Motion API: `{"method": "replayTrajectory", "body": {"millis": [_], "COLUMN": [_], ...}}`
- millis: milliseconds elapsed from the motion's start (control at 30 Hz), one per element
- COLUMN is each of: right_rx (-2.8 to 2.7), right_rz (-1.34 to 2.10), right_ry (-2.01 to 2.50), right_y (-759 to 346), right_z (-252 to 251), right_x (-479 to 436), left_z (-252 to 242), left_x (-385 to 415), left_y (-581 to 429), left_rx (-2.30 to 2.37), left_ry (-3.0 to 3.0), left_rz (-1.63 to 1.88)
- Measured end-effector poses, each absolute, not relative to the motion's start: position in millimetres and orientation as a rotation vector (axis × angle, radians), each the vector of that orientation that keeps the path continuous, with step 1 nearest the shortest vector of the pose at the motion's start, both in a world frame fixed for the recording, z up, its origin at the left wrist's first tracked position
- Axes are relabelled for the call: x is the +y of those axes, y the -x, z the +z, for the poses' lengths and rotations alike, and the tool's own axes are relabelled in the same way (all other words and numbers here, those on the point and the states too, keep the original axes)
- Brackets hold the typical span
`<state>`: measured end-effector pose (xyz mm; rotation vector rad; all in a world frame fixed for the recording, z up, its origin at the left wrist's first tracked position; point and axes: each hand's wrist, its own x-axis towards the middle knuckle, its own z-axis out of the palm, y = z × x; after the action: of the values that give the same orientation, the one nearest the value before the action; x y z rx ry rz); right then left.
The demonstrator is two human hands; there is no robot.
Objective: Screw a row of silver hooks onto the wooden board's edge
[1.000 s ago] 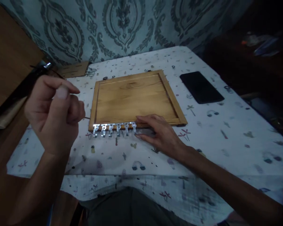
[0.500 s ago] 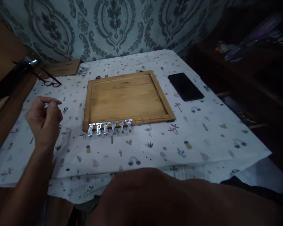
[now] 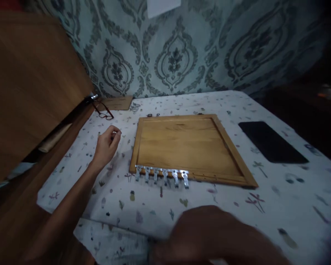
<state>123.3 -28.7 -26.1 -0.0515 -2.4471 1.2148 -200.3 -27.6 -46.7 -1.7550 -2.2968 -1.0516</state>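
A wooden frame (image 3: 231, 151) lies flat on the patterned tablecloth (image 3: 267, 198), with a row of several shiny metal clips (image 3: 162, 175) along its near edge. My left hand (image 3: 107, 144) hovers over the cloth left of the frame, fingers curled and pinched together; what they hold, if anything, is too small to see. My right hand (image 3: 209, 235) is a dark blur close to the camera at the bottom, its fingers not discernible.
A black phone (image 3: 271, 141) lies right of the frame. Glasses (image 3: 103, 111) and a brown card (image 3: 116, 103) sit at the back left near the patterned wall. A wooden panel (image 3: 30, 84) rises along the table's left side. Darkness lies beyond the right edge.
My right hand left the frame's near edge and pulled back close to the camera. My left hand lowered toward the cloth beside the frame. The view swung left.
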Motion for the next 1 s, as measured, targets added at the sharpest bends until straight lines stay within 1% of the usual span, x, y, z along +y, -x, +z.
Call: {"method": "replayTrajectory", "body": {"millis": [167, 267, 367, 467, 567, 767, 1000], "right_rx": [-2.449, -2.607, -2.544, -2.519, -2.453, -2.41, -2.447], "right_rz": [1.106, 1.176, 1.265, 1.378, 1.405, 1.415, 1.401], "right_ry": [0.022, 0.067, 0.211, 0.097, 0.014, -0.055, -0.057], "right_y": [-77.2, -65.7, -61.8, -57.6, -52.9, -49.6, -50.4], "right_z": [-53.1, -75.8, -95.0, -112.4, -126.3, -130.7, -129.1], "right_x": [-37.1, -36.6, -33.6, -29.5, -25.3, -21.9, -21.4], "left_z": [-53.0, -56.4, -57.3, -57.5, -59.2, -65.2, -73.6], "left_x": [23.6, 59.0, 91.6, 118.6, 138.3, 156.8, 149.8], "left_y": [239.7, 251.2, 257.9, 263.6, 268.8, 274.9, 275.5], "left_rx": [-2.473, -2.537, -2.583, -2.647, -2.703, -2.694, -2.607], "left_ry": [1.723, 1.699, 1.659, 1.596, 1.557, 1.594, 1.611], "left_rz": [-0.726, -0.58, -0.473, -0.374, -0.281, -0.181, -0.165]}}
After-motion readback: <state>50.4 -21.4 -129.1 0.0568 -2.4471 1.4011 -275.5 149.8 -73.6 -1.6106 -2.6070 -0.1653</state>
